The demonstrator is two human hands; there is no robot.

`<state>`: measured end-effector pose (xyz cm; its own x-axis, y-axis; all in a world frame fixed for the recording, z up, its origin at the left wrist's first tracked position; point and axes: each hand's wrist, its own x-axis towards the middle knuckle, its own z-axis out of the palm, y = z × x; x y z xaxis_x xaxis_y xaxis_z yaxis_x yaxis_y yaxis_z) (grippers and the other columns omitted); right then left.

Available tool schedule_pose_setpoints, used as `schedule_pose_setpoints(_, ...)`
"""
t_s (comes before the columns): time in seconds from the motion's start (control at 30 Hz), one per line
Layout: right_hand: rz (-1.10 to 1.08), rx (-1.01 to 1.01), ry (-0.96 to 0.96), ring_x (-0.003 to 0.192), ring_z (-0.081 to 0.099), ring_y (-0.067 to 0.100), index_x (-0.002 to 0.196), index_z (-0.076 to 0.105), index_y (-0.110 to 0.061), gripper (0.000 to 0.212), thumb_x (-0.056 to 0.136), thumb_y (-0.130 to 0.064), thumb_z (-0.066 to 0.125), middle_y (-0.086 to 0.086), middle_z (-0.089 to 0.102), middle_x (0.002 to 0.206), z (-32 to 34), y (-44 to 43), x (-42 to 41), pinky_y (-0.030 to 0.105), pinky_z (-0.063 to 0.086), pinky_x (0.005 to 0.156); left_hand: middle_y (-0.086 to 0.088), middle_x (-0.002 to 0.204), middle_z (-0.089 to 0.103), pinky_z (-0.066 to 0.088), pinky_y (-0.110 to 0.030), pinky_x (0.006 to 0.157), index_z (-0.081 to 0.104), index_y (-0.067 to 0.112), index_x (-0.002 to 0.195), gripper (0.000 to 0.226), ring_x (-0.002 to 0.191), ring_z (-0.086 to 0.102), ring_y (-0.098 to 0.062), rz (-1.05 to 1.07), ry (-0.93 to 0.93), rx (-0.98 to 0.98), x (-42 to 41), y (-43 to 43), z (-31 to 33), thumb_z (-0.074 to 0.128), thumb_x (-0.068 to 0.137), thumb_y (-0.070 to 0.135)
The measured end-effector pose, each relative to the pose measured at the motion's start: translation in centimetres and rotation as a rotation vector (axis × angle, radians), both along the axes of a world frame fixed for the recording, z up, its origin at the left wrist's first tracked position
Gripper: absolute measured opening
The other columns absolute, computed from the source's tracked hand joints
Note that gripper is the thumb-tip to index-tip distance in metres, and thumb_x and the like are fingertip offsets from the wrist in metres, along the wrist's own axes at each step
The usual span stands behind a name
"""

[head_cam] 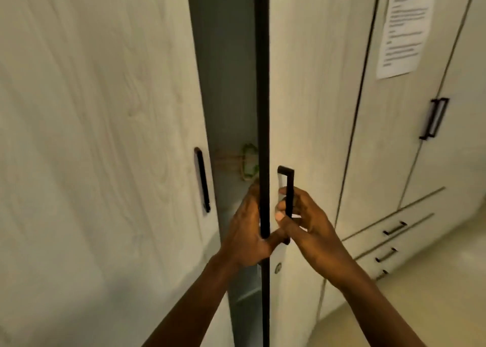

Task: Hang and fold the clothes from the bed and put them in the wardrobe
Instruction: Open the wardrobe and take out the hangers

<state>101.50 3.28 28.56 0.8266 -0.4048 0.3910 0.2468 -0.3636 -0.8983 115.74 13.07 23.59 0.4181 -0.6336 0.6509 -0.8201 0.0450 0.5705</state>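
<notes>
I face a pale wood-grain wardrobe with two doors standing ajar. My left hand grips the black edge of the right door, fingers curled behind it. My right hand holds that door's black bar handle, fingers wrapped round it. The left door has a black handle near its edge. Through the narrow gap I see the grey wardrobe interior and something green with a wooden rail, too blurred to name. No clothes are visible.
More cupboard doors stand to the right, one with a black handle and a printed paper sheet stuck on it. Below them are drawers with small bar handles. A small round lock sits on the right door.
</notes>
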Motion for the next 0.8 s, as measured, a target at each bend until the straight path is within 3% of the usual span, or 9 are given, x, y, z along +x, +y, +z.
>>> schedule_pose_setpoints(0.07, -0.058, -0.043, -0.005, 0.114, 0.065, 0.01, 0.139, 0.052, -0.036, 0.044, 0.098, -0.041, 0.066, -0.012, 0.067, 0.11, 0.0, -1.0, -3.7, 0.032, 0.054, 0.098, -0.007, 0.154, 0.051, 0.048, -0.053, 0.111, 0.036, 0.008, 0.156, 0.085, 0.143, 0.05, -0.024, -0.112, 0.023, -0.013, -2.7, -2.6, -1.0, 0.076, 0.092, 0.045)
schedule_pose_setpoints(0.17, -0.202, -0.131, 0.004, 0.114, 0.065, 0.015, 0.14, 0.051, -0.033, 0.052, 0.092, -0.043, 0.069, -0.008, 0.065, 0.11, -0.1, -2.4, -8.0, 0.032, 0.056, 0.094, -0.018, 0.147, 0.054, 0.05, -0.054, 0.107, 0.039, -0.001, 0.153, 0.073, 0.139, 0.053, -0.033, -0.192, 0.026, -0.076, -6.4, -5.9, -1.8, 0.065, 0.098, 0.04)
schedule_pose_setpoints(0.3, -0.42, -0.324, 0.039, 0.112, 0.064, 0.006, 0.152, 0.04, -0.03, 0.064, 0.096, -0.043, 0.069, -0.01, 0.059, 0.128, 0.8, -4.7, -12.4, 0.034, 0.061, 0.082, -0.01, 0.169, 0.028, 0.047, -0.05, 0.113, 0.009, 0.011, 0.166, 0.096, 0.153, 0.036, -0.023, -0.264, 0.037, -0.089, -11.5, -9.5, -1.7, 0.067, 0.097, 0.043)
schedule_pose_setpoints(0.37, -0.533, -0.439, 0.007, 0.12, 0.059, 0.004, 0.16, 0.024, -0.033, 0.08, 0.096, -0.037, 0.071, -0.01, 0.046, 0.144, 1.4, -6.0, -14.8, 0.029, 0.059, 0.084, -0.005, 0.174, 0.011, 0.042, -0.054, 0.117, -0.003, 0.018, 0.166, 0.106, 0.159, 0.022, -0.02, -0.277, 0.01, -0.064, -14.1, -11.4, -1.7, 0.068, 0.095, 0.049)
schedule_pose_setpoints(0.43, -0.634, -0.607, -0.082, 0.135, 0.05, 0.009, 0.164, 0.013, -0.024, 0.092, 0.095, -0.032, 0.073, -0.003, 0.031, 0.159, 2.4, -7.4, -16.5, 0.027, 0.058, 0.087, -0.001, 0.175, -0.006, 0.033, -0.057, 0.122, -0.014, 0.023, 0.165, 0.113, 0.161, 0.008, -0.02, -0.257, -0.017, -0.061, -16.0, -13.4, -1.7, 0.067, 0.093, 0.056)
schedule_pose_setpoints(0.5, -0.683, -0.764, -0.16, 0.148, 0.039, 0.02, 0.164, 0.013, -0.014, 0.091, 0.096, -0.03, 0.072, 0.01, 0.015, 0.169, 3.1, -9.1, -17.4, 0.03, 0.059, 0.09, -0.005, 0.174, -0.01, 0.027, -0.059, 0.124, -0.009, 0.011, 0.165, 0.116, 0.162, 0.001, -0.025, -0.251, -0.045, -0.063, -17.6, -15.9, -1.9, 0.07, 0.092, 0.055)
schedule_pose_setpoints(0.63, -0.733, -0.916, -0.117, 0.155, 0.028, 0.032, 0.164, 0.014, -0.02, 0.076, 0.101, -0.026, 0.057, 0.017, -0.003, 0.171, 3.2, -14.3, -18.1, 0.035, 0.06, 0.09, -0.011, 0.173, -0.015, 0.014, -0.05, 0.13, 0.002, 0.005, 0.165, 0.121, 0.16, -0.012, -0.026, -0.047, -0.202, 0.069, -21.6, -21.7, -2.9, 0.062, 0.086, 0.076)
schedule_pose_setpoints(0.73, -0.727, -0.886, -0.149, 0.14, 0.045, 0.029, 0.162, 0.023, -0.018, 0.067, 0.101, -0.018, 0.051, 0.021, 0.025, 0.161, 2.0, -20.6, -20.0, 0.029, 0.058, 0.089, -0.014, 0.172, -0.019, 0.004, -0.047, 0.13, -0.001, 0.009, 0.165, 0.121, 0.159, -0.018, -0.029, 0.146, -0.303, 0.201, -25.0, -26.7, -3.5, 0.032, 0.084, 0.092)
schedule_pose_setpoints(0.8, -0.734, -0.895, -0.179, 0.118, 0.048, 0.016, 0.158, 0.034, -0.015, 0.06, 0.101, -0.013, 0.053, 0.02, 0.041, 0.142, 1.6, -23.5, -20.5, 0.016, 0.048, 0.088, -0.018, 0.171, -0.017, 0.004, -0.049, 0.13, 0.002, 0.005, 0.165, 0.123, 0.159, -0.017, -0.032, 0.199, -0.275, 0.179, -26.1, -29.0, -3.8, 0.033, 0.084, 0.092)
